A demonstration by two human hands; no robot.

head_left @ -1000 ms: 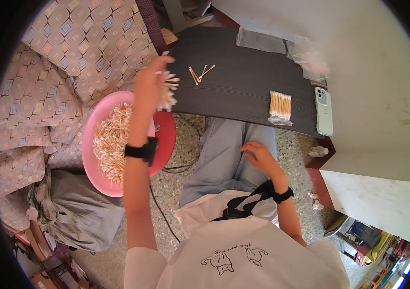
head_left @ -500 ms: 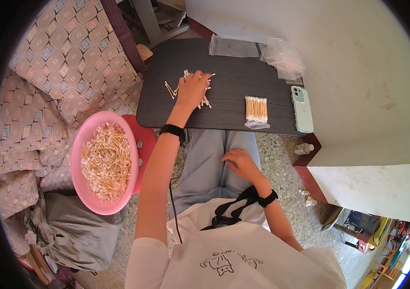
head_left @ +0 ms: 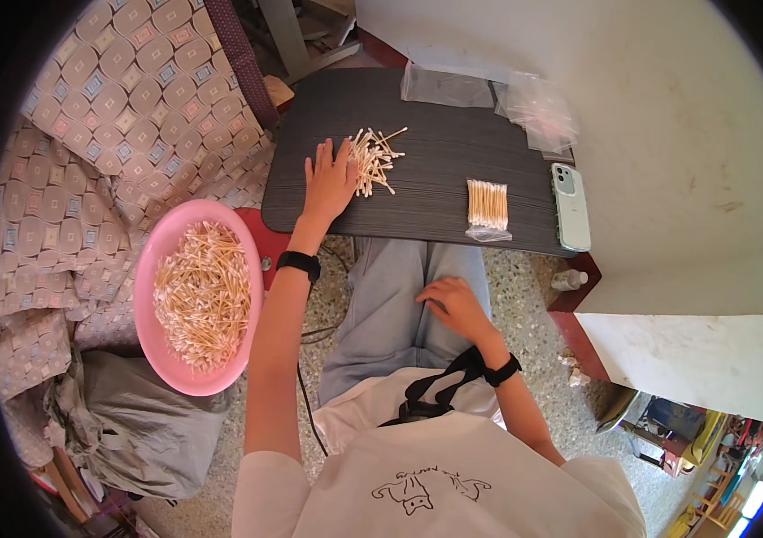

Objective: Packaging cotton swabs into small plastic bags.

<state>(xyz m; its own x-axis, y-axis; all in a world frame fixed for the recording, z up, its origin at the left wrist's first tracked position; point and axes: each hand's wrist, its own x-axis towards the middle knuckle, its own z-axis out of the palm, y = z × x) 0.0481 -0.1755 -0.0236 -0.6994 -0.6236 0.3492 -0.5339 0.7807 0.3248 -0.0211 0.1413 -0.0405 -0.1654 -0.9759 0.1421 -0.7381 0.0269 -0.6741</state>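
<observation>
A loose heap of cotton swabs [head_left: 374, 161] lies on the dark table [head_left: 435, 143]. Against the heap's left side rests my left hand [head_left: 330, 182], palm down, its fingers stretched out. My right hand [head_left: 455, 309] lies on my thigh with the fingers loosely spread and nothing in them. To the right of the heap is a small clear bag packed with cotton swabs [head_left: 488, 208] in an even row, near the table's front edge. A pink basin [head_left: 143, 309] full of loose cotton swabs stands at my left.
Clear plastic bags [head_left: 538, 112] lie along the table's far right edge. A pale green phone [head_left: 571, 208] is at its right end, beside the wall [head_left: 668, 179]. The basin sits by a red stool [head_left: 266, 242]. A patterned sofa cover [head_left: 49, 233] fills the left side.
My left hand has slid left off the top of the heap to its side. The scattered swabs at the left are now gathered into the heap. My right hand has stayed on my thigh.
</observation>
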